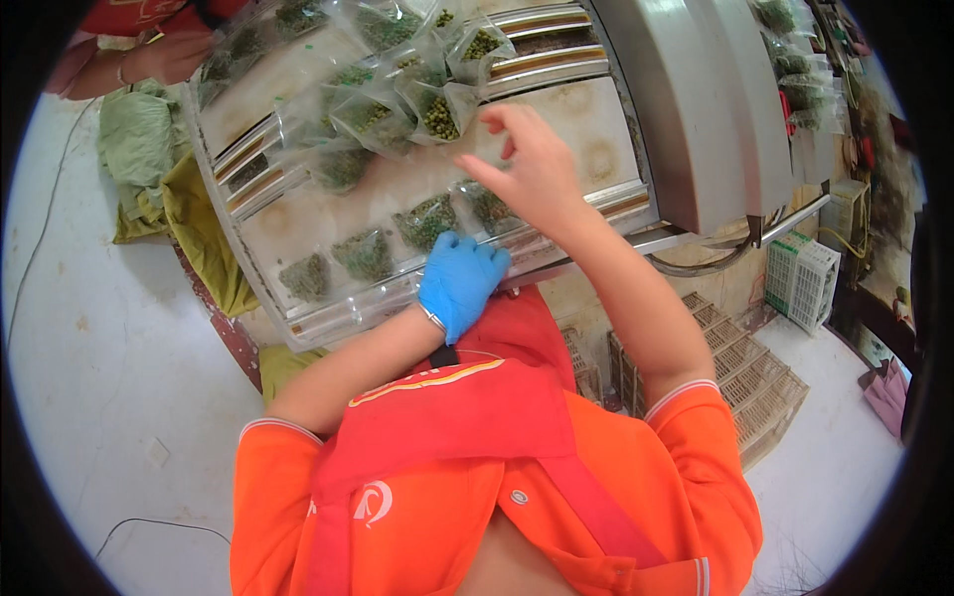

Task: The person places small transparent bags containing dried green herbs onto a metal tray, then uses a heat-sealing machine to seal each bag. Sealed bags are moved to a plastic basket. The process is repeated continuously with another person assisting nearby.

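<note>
My left hand (462, 279), in a blue glove, rests at the near sealing bar of a vacuum packing machine (604, 138), its fingertips at a clear plastic bag of green peppercorn-like berries (426, 222). Whether it grips the bag is hidden. My right hand (528, 160) is bare and raised over the machine bed, thumb and fingers apart, holding nothing. Beneath it lies another filled bag (488, 207). Two more bags, one of them a green-filled bag (363, 255), lie to the left along the bar. Beyond my hands, several open-topped bags (440, 118) stand bunched together.
The machine's steel lid (693, 97) stands at the right. Another person's arm (149, 65) reaches in at the upper left. Plastic crates (745, 372) sit on the floor at the right, green sacks (141, 127) at the left. More filled bags (801, 89) lie at the far right.
</note>
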Demonstrator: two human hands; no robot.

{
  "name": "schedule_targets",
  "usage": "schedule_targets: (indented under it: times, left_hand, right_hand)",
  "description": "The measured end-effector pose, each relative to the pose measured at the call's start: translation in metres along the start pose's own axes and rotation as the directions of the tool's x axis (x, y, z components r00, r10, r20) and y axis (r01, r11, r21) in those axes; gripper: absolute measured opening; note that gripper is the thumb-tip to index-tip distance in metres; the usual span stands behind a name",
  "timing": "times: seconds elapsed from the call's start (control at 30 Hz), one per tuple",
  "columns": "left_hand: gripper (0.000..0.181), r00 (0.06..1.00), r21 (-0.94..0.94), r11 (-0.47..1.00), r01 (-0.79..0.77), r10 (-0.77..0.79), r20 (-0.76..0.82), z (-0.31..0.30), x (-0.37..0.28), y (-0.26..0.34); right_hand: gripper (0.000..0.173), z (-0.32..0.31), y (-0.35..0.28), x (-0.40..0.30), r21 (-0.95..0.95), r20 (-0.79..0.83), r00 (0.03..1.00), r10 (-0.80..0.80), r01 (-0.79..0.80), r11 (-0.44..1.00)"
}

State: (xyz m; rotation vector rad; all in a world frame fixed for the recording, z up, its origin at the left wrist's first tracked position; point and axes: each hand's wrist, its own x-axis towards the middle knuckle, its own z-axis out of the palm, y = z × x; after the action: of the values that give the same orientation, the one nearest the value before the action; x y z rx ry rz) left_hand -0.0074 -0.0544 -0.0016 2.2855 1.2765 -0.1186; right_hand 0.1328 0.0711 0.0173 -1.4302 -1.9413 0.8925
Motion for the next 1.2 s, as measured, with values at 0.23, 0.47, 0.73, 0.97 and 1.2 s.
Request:
schedule_targets:
  times: [0.23,0.47,0.73,0.97,1.2]
  left_hand:
    - [0.027,0.935,-0.946,0.249,0.205,-0.334,0.115,-0.040,0.014,-0.035]
    - [0.048,0.791,-0.838,-0.377,0.395,-0.324,0.519,-0.058,0.062,-0.064]
    - [0.052,0.764,-0.873,-0.118,0.474,-0.437,0.474,-0.050,0.096,-0.037]
    - [0.067,0.905,-0.780,0.597,0.189,-0.413,-0.097,-0.022,0.075,-0.010]
    - [0.081,0.877,-0.121,0.977,0.178,-0.213,-0.430,0.014,0.089,0.012]
  right_hand:
    - [0.012,-0.003,-0.007,0.015,-0.065,-0.128,0.964,-0.233,0.226,0.972]
    - [0.022,-0.050,0.019,-0.005,-0.330,0.073,0.884,-0.462,0.458,0.825]
    - [0.027,-0.055,0.041,-0.030,0.474,0.377,0.605,0.702,-0.777,0.415]
    - [0.013,-0.097,0.073,-0.028,0.082,0.425,0.820,0.383,-0.457,0.886]
    - [0.016,-0.087,0.081,-0.043,-0.471,0.359,0.906,0.226,-0.034,0.882]
